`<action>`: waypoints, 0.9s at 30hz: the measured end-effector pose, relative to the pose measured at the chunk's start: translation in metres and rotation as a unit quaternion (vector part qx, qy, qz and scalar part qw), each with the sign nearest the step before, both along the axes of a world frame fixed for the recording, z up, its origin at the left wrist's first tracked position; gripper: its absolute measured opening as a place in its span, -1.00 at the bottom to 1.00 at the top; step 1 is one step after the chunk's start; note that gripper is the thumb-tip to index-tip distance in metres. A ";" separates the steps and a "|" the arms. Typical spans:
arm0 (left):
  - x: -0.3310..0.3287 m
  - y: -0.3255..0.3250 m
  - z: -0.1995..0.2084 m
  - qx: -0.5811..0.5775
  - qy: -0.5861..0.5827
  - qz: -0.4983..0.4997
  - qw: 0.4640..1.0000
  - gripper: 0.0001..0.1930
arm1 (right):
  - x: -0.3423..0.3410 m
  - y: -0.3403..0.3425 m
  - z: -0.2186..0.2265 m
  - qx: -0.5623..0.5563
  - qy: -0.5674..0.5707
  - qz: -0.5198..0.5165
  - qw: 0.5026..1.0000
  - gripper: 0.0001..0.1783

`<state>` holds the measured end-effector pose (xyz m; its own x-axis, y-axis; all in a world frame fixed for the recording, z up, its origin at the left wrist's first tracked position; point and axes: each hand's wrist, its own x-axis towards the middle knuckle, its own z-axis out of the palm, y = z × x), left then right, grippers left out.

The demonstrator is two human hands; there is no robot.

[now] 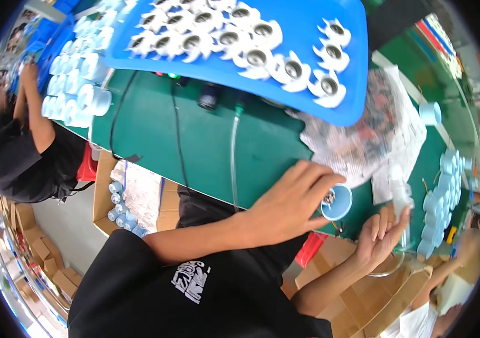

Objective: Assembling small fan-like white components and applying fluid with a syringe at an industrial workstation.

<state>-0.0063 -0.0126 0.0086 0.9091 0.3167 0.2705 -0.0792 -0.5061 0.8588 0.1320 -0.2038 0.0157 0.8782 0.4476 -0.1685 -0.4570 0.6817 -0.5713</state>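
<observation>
My left hand (288,194) is closed around the rim side of a small light-blue cup-shaped housing (340,208). The housing lies tilted over the table's near edge, its open end showing metal parts and thin wires inside. To its right, my right hand (380,234) grips a translucent white bottle (401,194) that stands roughly upright. The bottle is a little blurred, and its lower part is partly hidden by my fingers. A gap separates it from the housing.
A blue tray (206,73) with rows of white fan wheels (257,56) covers the far side of the green table (268,141). Plastic wrap (386,124) lies beneath its corner. Blue housings (440,203) stand right and left; cables cross the table. Cardboard boxes (358,276) and co-workers flank me.
</observation>
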 end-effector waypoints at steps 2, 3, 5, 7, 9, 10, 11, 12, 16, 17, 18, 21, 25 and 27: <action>-0.002 0.001 0.003 -0.003 0.004 -0.006 1.000 -0.40 | 0.002 0.018 -0.001 0.023 0.109 -0.041 0.993 -0.74; -0.004 0.000 0.003 -0.002 0.004 -0.006 1.000 -0.39 | 0.002 0.025 0.006 0.033 0.126 -0.013 0.991 -0.77; -0.004 0.002 0.003 -0.005 0.004 -0.010 1.000 -0.38 | -0.002 0.043 0.019 -0.045 0.131 -0.054 0.989 -0.68; -0.005 0.003 0.003 -0.005 -0.003 -0.007 1.000 -0.38 | 0.002 0.040 0.021 -0.129 0.112 -0.016 0.985 -0.37; -0.005 0.004 0.003 -0.007 0.000 -0.008 1.000 -0.37 | 0.000 0.031 0.014 -0.192 0.049 0.077 0.977 -0.41; -0.005 0.004 0.003 -0.009 -0.012 -0.010 1.000 -0.37 | -0.004 0.034 0.012 -0.220 -0.007 0.076 0.972 -0.47; -0.005 0.005 0.004 -0.009 -0.011 -0.012 1.000 -0.38 | -0.005 0.034 0.016 -0.254 -0.071 0.071 0.962 -0.50; -0.003 0.004 0.004 -0.007 -0.009 -0.015 1.000 -0.38 | -0.008 0.042 0.025 -0.287 -0.133 0.064 0.946 -0.52; -0.004 0.005 0.003 -0.012 -0.020 -0.021 1.000 -0.39 | -0.014 0.127 0.093 -0.461 -0.445 0.089 0.763 -0.85; -0.005 0.006 0.002 -0.014 -0.022 -0.016 1.000 -0.39 | -0.007 0.149 0.095 -0.455 -0.568 0.102 0.678 -0.83; -0.006 0.006 0.002 -0.013 -0.028 -0.020 0.999 -0.39 | 0.000 0.169 0.099 -0.465 -0.631 0.109 0.611 -0.83; -0.007 0.007 0.001 -0.010 -0.029 -0.015 0.999 -0.40 | 0.015 0.210 0.104 -0.443 -0.804 0.062 0.391 -0.83; -0.005 0.006 0.002 -0.010 -0.028 -0.020 0.999 -0.40 | 0.020 0.237 0.107 -0.495 -0.834 0.085 0.227 -0.94; -0.004 0.005 0.001 -0.010 -0.029 -0.025 0.999 -0.41 | 0.018 0.247 0.102 -0.514 -0.837 0.064 0.177 -0.94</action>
<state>-0.0102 -0.0071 0.0101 0.9071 0.2764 0.3175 -0.1547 -0.4828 0.8620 0.1496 0.0428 0.1175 0.0773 0.9702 0.2294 0.9645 -0.1310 0.2292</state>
